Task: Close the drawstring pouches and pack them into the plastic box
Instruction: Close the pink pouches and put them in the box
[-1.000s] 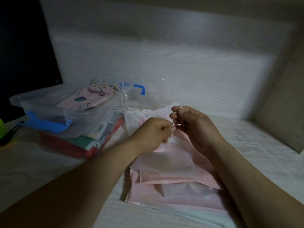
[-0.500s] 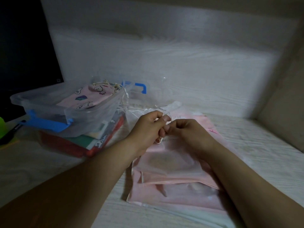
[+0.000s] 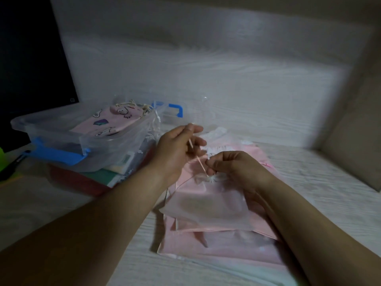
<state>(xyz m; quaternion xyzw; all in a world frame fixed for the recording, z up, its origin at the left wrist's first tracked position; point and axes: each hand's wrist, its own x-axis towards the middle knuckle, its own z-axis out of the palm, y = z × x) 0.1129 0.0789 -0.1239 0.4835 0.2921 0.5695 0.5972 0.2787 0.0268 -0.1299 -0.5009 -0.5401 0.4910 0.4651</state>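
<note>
A: How was the light?

B: Dim and greyish. The brightest patch lay on the pale back wall point(image 3: 226, 96) and faded into shade above and toward the right corner.

A: Shadows?

B: Soft ones. The pink pouches point(image 3: 216, 240) threw a dark edge to their left on the tabletop point(image 3: 319, 182). The forearms point(image 3: 82, 234) near the bottom edge were almost black.

A: Glare?

B: Only a tiny glint on clear plastic behind the plastic box point(image 3: 51, 131).

A: Sharpness?

B: Poor. The left hand point(image 3: 177, 149) and the drawstring point(image 3: 199, 162) were smeared by motion, and the right hand point(image 3: 233, 168) was slightly soft. Grain covered everything. Lines bowed toward the edges, and the dark panel point(image 3: 26, 58) at left showed no detail.
</note>
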